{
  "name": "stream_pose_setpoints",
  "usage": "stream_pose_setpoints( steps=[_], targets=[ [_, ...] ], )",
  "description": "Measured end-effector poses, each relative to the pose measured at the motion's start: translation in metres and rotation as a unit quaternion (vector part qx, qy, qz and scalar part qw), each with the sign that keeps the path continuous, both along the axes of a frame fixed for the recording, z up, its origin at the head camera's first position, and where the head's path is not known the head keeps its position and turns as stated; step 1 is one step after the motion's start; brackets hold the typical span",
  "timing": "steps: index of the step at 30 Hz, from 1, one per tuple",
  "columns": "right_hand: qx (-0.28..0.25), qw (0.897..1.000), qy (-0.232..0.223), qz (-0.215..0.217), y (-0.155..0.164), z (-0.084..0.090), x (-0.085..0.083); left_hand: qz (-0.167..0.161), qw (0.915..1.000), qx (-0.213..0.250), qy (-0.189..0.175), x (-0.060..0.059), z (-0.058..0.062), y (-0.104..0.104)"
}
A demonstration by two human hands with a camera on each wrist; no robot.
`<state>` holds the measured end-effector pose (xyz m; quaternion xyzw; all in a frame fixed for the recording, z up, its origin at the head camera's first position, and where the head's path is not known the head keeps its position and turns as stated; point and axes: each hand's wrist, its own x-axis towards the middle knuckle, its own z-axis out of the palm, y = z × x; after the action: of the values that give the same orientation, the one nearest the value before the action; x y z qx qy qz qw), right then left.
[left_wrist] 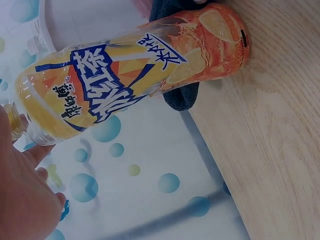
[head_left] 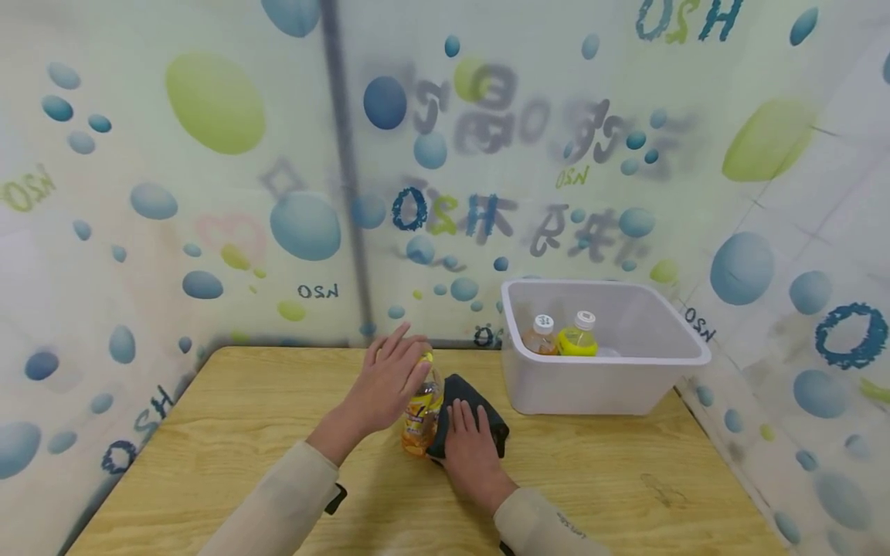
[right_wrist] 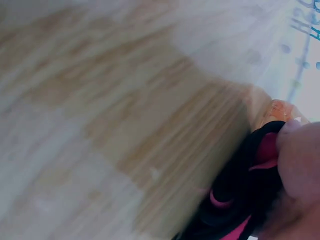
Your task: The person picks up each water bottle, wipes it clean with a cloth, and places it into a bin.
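Head view: left hand [head_left: 389, 378] sits on top of a bottle [head_left: 421, 417] standing upright on the table [head_left: 243, 432], palm over the cap, fingers spread and fairly straight, not wrapped round it. Right hand [head_left: 471, 452] lies flat on a dark cloth [head_left: 480, 401], fingers straight, pressing it vs. the bottle's right side. Cloth touches bottle. Bin [head_left: 605, 378], white, stands at the table's back right, near the cloth but apart; 2 more bottles [head_left: 566, 336] upright inside it.

Left wrist view: bottle [left_wrist: 135, 80] fills the frame, orange-yellow label w/ blue print, base on the table [left_wrist: 270, 150]. Cloth [left_wrist: 182, 97] shows behind it, touching. Left hand [left_wrist: 22, 200] at lower left edge, by the bottle's neck end; finger pose can't be told here.

Right wrist view: blurry. Table [right_wrist: 125, 115] wood grain, cloth [right_wrist: 240, 200] dark w/ pink bits, prob. under the right hand [right_wrist: 300, 175] at frame edge. Sliver of bottle [right_wrist: 280, 111] above the cloth.
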<state>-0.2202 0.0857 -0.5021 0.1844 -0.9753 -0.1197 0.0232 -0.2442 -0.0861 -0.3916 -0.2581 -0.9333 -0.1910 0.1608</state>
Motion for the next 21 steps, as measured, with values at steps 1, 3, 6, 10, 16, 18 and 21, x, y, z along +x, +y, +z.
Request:
stream_pose_setpoints(
  steps=[1,3,6,10,16,18,21],
  targets=[
    [0.005,1.0,0.002,0.002,0.001,-0.001,0.0,0.0,1.0,0.0,0.0,0.0,0.0,0.0],
    [0.005,1.0,0.003,0.005,0.002,-0.002,-0.001,0.0,1.0,-0.002,0.0,0.0,0.0,0.0],
    [-0.005,1.0,-0.001,0.006,0.003,-0.004,-0.001,0.001,1.0,-0.002,-0.002,0.001,0.001,0.001],
    [-0.034,0.999,-0.014,0.001,0.003,-0.003,-0.002,0.0,1.0,0.002,-0.009,0.001,0.001,0.0],
    [-0.119,0.993,0.003,-0.005,0.004,0.016,-0.002,-0.001,0.9999,-0.001,-0.011,0.0,0.0,-0.001],
    [-0.144,0.989,0.023,-0.006,0.005,0.027,-0.003,-0.001,0.9999,-0.001,-0.012,0.0,0.0,-0.001],
    [-0.179,0.983,0.035,-0.009,0.008,0.044,-0.004,-0.002,0.9999,0.001,-0.016,0.0,0.001,-0.001]
  ],
)
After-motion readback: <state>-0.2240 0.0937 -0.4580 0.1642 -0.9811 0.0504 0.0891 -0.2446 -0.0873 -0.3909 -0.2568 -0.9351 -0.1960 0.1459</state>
